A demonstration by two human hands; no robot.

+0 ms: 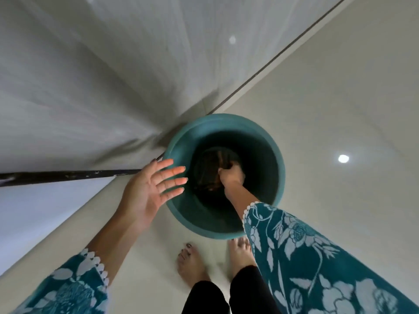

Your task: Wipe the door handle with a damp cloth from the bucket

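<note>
A teal bucket (256, 132) stands on the pale floor against the bottom of a white door, seen from straight above. Deep inside it lies a dark brownish cloth (209, 165). My right hand (231, 174) reaches down into the bucket and is closed on that cloth. My left hand (152, 184) hovers over the bucket's left rim, palm up, fingers spread, holding nothing. The door handle is out of sight.
The white door (90, 87) fills the upper left, with a dark strip (68, 175) along its lower edge. Glossy beige floor tiles (328, 98) spread right. My two bare feet (192, 264) stand just in front of the bucket.
</note>
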